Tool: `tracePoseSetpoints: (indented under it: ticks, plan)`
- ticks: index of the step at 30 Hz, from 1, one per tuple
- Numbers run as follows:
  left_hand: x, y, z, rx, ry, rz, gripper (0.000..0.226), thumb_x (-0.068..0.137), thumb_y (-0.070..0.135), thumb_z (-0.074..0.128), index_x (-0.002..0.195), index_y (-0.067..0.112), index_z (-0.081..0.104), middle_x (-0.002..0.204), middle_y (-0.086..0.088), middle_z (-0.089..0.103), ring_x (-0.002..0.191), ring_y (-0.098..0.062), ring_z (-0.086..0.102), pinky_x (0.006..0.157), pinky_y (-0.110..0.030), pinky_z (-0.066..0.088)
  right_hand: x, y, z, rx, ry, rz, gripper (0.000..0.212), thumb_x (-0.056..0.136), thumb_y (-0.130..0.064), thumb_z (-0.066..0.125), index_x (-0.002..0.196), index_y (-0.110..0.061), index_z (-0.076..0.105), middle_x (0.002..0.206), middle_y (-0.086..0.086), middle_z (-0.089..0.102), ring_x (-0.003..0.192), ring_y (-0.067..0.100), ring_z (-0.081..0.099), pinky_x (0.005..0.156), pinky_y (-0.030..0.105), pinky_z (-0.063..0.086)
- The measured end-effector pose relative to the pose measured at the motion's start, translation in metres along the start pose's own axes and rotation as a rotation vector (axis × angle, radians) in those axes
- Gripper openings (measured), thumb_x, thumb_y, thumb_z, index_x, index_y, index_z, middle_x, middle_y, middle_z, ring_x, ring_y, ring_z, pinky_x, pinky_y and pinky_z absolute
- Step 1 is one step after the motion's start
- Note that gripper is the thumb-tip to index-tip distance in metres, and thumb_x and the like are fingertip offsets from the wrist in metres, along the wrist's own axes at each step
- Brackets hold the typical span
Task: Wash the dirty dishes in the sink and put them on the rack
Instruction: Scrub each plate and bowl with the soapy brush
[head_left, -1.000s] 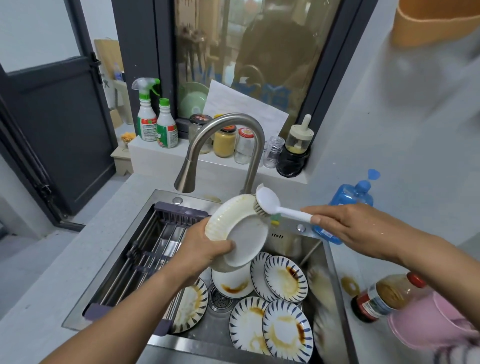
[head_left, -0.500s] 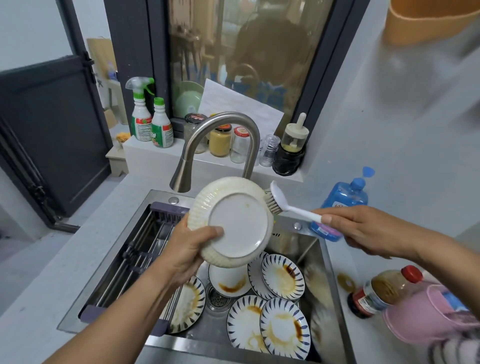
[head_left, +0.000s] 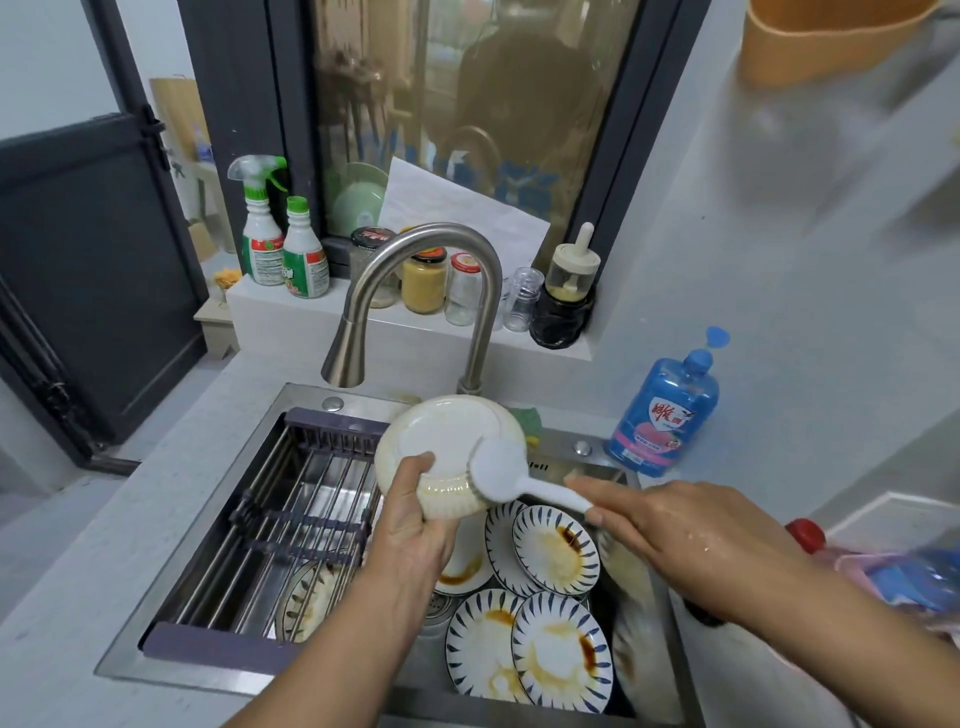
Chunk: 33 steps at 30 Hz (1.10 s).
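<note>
While two green-capped spray bottles (head_left: 280, 244) stand on the far ledge (head_left: 363, 332) at the left, the rack (head_left: 291, 525) spans the left half of the sink (head_left: 124, 660), and one striped plate (head_left: 311, 597) lies in the basin beneath its bars. Next along, the left hand (head_left: 415, 525) grips the cream dish (head_left: 441, 441), thumb pressed on its pale base, the other fingers wrapped out of sight behind the ribbed rim. That dish is up over the middle of the sink, tilted with its underside toward the camera, just near of the faucet (head_left: 415, 291) that arches above it. And the brush (head_left: 498, 470) is on it, head flat against the dish's right edge, white back facing the camera. The right hand (head_left: 685, 540) holds the end of the white handle, index finger laid along the top, thumb pinching from below, knuckles wet. Beneath both hands, blue-striped plates (head_left: 556, 551) lie overlapping in the basin, smeared with brown sauce, beside a white bowl (head_left: 467, 571) with a brown ring. At the far right, a blue soap bottle (head_left: 665, 415) stands just beside the sink's corner.
</note>
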<state>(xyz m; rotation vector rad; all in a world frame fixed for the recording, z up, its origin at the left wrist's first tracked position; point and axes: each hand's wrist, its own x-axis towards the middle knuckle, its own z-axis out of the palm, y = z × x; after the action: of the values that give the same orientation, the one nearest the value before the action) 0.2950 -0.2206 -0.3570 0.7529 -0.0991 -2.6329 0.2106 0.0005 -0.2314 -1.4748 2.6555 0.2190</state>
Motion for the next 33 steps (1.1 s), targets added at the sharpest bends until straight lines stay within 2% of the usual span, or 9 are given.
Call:
tracePoseSetpoints:
  ticks: [5,7,10,14,16,18,23,28,33]
  plan:
    - [-0.001,-0.002,-0.012,-0.095,-0.051,-0.035,0.066,0.077,0.004,0.068,0.14,0.006,0.05,0.118,-0.024,0.071,0.118,-0.04,0.062,0.082,-0.061,0.055,-0.011,0.013,0.003,0.063,0.0,0.05,0.049,0.093,-0.073,0.008,0.142,-0.075,0.006,0.089,-0.016,0.061,0.083,0.01,0.058,0.071,0.027,0.047]
    - [0.0,-0.001,-0.021,-0.111,-0.09,-0.038,0.084,0.065,0.0,0.081,0.143,0.005,0.049,0.125,-0.025,0.068,0.123,-0.041,0.059,0.093,-0.061,0.052,-0.01,0.026,0.004,0.168,-0.007,0.101,0.047,0.091,-0.073,0.012,0.137,-0.079,0.014,0.078,-0.019,0.054,0.076,0.007,0.054,0.07,0.026,0.048]
    - [0.001,0.002,-0.032,-0.105,-0.167,-0.077,0.116,0.04,-0.006,0.096,0.144,0.003,0.047,0.135,-0.026,0.062,0.129,-0.043,0.057,0.11,-0.063,0.04,-0.006,0.043,0.009,0.369,-0.006,0.133,0.041,0.089,-0.076,0.022,0.129,-0.083,0.028,0.085,-0.02,0.065,0.08,0.005,0.061,0.077,0.028,0.054]
    - [-0.002,0.002,-0.043,0.009,-0.194,-0.129,0.116,0.035,-0.003,0.099,0.14,0.003,0.049,0.133,-0.025,0.064,0.117,-0.042,0.066,0.087,-0.066,0.055,0.008,0.052,0.003,0.465,-0.032,0.128,0.032,0.091,-0.069,0.032,0.12,-0.079,0.041,0.079,-0.033,0.063,0.077,-0.014,0.057,0.067,0.018,0.045]
    - [-0.004,0.004,-0.045,0.103,-0.188,-0.147,0.117,0.036,0.001,0.1,0.141,0.004,0.05,0.134,-0.023,0.064,0.122,-0.042,0.062,0.082,-0.066,0.056,0.013,0.053,-0.001,0.446,-0.016,0.142,0.033,0.091,-0.068,0.031,0.121,-0.077,0.039,0.073,-0.037,0.057,0.075,-0.017,0.054,0.065,0.016,0.041]
    - [-0.006,0.005,-0.043,0.211,-0.203,-0.157,0.113,0.044,0.01,0.102,0.143,0.006,0.049,0.136,-0.023,0.062,0.128,-0.041,0.057,0.085,-0.064,0.055,0.011,0.048,-0.006,0.399,0.014,0.142,0.036,0.087,-0.076,0.023,0.121,-0.082,0.034,0.078,-0.029,0.057,0.077,-0.006,0.056,0.069,0.019,0.046]
    - [-0.005,-0.001,-0.033,0.342,-0.253,-0.104,0.103,0.066,0.04,0.094,0.15,0.011,0.043,0.143,-0.026,0.055,0.131,-0.044,0.054,0.097,-0.061,0.051,0.008,-0.004,-0.008,0.0,-0.117,0.0,0.047,0.096,-0.073,0.012,0.143,-0.073,0.011,0.098,-0.015,0.064,0.087,0.011,0.061,0.075,0.032,0.051]
    - [-0.006,-0.01,-0.037,0.342,-0.286,-0.095,0.102,0.066,0.04,0.093,0.15,0.011,0.043,0.143,-0.026,0.055,0.131,-0.041,0.056,0.094,-0.053,0.055,0.03,-0.006,-0.007,-0.062,-0.045,0.047,0.044,0.104,-0.064,0.018,0.148,-0.06,0.022,0.114,-0.007,0.067,0.099,0.021,0.064,0.079,0.039,0.054]
    - [0.005,0.003,-0.029,0.335,-0.283,-0.009,0.103,0.064,0.038,0.095,0.15,0.012,0.044,0.142,-0.023,0.058,0.129,-0.038,0.058,0.094,-0.056,0.055,0.022,0.009,-0.022,0.045,-0.21,0.074,0.036,0.104,-0.061,0.027,0.137,-0.056,0.039,0.088,-0.018,0.059,0.078,0.003,0.054,0.077,0.036,0.055]
